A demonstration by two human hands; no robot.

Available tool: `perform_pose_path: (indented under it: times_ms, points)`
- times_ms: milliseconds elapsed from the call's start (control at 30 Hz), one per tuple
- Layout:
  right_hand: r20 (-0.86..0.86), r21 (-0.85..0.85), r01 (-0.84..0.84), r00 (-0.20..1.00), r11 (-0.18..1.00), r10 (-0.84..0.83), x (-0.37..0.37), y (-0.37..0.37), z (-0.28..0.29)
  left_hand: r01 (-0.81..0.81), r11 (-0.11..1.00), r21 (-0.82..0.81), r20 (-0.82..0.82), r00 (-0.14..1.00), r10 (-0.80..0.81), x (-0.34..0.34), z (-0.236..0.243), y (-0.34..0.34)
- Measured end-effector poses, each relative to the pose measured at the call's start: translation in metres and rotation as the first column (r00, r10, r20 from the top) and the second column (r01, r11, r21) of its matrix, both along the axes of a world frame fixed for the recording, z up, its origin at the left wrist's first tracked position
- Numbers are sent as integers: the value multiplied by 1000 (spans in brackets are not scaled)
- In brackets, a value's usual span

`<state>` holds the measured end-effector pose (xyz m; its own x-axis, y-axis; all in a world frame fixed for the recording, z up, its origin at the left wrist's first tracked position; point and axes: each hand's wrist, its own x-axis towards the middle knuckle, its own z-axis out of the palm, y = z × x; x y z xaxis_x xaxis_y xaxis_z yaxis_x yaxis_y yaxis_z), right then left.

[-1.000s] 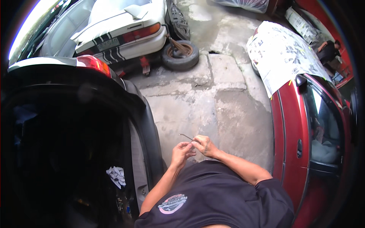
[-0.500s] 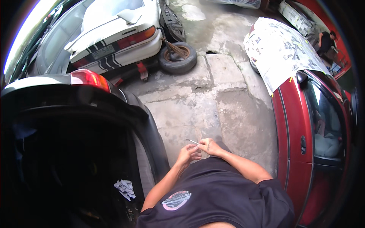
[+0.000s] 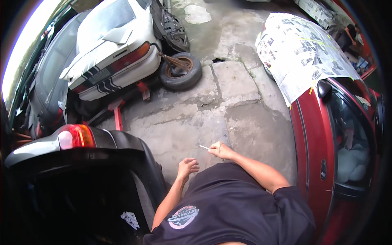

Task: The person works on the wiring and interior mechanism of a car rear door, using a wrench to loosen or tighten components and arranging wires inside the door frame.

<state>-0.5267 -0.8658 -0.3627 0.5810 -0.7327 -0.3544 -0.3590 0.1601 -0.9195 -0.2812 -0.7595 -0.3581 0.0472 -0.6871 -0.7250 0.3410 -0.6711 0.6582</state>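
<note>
My right hand is closed on a thin pale stick, pinched by one end in the fingertips. The stick's free end points left over the concrete, and its exact kind is too small to tell. Lower and to the left, my left hand is apart from it. The left fingers are loosely bent and apart, with nothing visible in them. Both hands are in front of my dark shirt.
On the left gapes the dark open back of a car with a lit tail light and crumpled paper inside. Beyond are a white car and a loose wheel. A red car with papered front stands right; a person is behind it.
My left hand has moved away from the stick, down and to the left. The right hand keeps the stick and has risen slightly. The view has shifted, showing more of the red stand.
</note>
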Motion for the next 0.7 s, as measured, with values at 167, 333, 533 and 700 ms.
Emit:
perform_pose_path:
  times_ms: [167,333,533,700]
  points:
    - [-88,-24,274,958,962,-275,-106,-62,-36,182,982,52,191,963,-189,-7,-32,-64]
    - [-167,242,549,836,800,-523,-163,-89,-52,206,969,134,288,928,-237,22,-54,-123]
    - [-252,406,606,794,684,-554,-178,-118,-95,76,966,248,415,892,-176,69,-91,-203]
    - [-553,116,450,770,885,-319,-209,-175,-150,49,959,279,361,920,-152,66,-116,-289]
